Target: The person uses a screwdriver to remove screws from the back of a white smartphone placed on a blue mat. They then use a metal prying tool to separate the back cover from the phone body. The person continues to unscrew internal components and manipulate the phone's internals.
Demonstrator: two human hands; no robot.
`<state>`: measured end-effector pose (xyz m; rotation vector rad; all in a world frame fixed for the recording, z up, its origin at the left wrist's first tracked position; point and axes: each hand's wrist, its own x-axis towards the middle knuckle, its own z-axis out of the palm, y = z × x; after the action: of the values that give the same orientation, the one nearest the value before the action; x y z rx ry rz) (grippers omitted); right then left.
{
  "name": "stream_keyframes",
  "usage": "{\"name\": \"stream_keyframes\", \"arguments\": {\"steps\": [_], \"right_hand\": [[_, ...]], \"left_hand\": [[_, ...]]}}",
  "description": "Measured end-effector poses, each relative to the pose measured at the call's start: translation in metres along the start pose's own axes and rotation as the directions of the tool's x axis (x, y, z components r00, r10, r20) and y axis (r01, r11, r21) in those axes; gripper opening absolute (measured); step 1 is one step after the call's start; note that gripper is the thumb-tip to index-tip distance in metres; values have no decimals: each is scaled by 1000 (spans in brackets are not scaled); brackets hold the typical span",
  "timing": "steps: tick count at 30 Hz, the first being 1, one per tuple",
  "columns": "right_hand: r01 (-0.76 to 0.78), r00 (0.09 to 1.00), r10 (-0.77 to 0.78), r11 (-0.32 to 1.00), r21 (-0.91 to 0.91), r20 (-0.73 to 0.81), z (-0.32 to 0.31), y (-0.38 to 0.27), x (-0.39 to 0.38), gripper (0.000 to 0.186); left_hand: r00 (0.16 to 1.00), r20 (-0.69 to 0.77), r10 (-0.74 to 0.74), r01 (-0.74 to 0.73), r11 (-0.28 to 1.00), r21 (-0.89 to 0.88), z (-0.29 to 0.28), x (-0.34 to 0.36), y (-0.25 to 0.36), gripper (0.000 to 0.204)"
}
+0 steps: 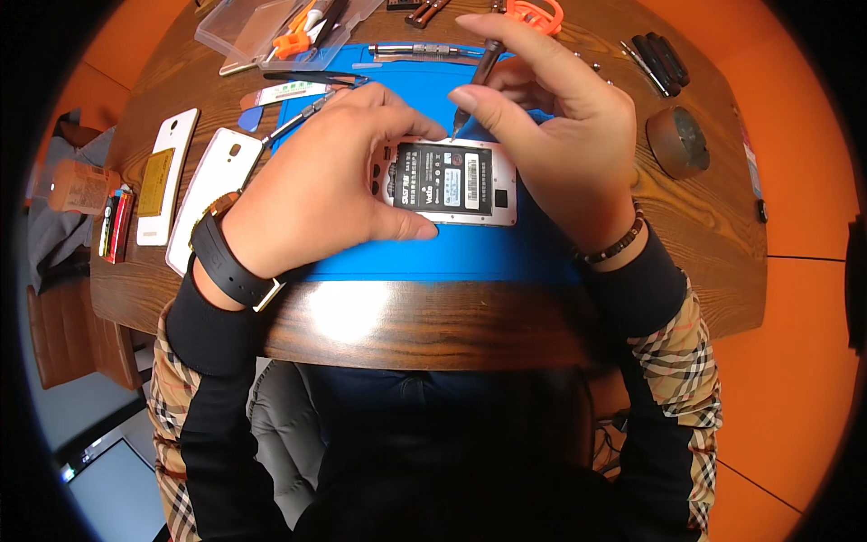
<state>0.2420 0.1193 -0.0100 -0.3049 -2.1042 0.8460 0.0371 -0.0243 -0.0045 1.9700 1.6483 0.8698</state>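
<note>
An opened phone (502,172) lies sideways over the blue mat (397,259), its back off and its black battery (432,177) showing. My left hand (334,176) grips the phone's left end, thumb on the near edge and fingers along the far edge. In my right hand (564,117) is a dark-handled screwdriver (488,63), pinched between thumb and fingers. Its tip meets the phone's far edge near the middle; the screw under it is too small to make out.
Left of the mat lie a white phone back cover (212,194) and another white phone (169,176). A clear plastic box (237,36) with tools stands at the far left. On the right are a round dark tin (677,143) and several black-handled tools (657,63). Tweezers (316,78) rest behind my left hand.
</note>
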Motion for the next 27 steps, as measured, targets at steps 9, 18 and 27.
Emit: {"name": "stream_keyframes", "arguments": {"steps": [9,18,27], "right_hand": [[7,999,-6,1000,21,-45,4,-3,1,47],[22,998,-21,1000,17,-67,7,-4,3,42],[-5,999,7,999,36,-51,6,-4,3,40]], "left_hand": [[1000,12,23,-23,999,-31,1,-1,-4,72],[999,23,22,-22,999,-27,1,-2,-6,71],[998,61,-9,10,1000,-15,-1,-1,-7,72]]}}
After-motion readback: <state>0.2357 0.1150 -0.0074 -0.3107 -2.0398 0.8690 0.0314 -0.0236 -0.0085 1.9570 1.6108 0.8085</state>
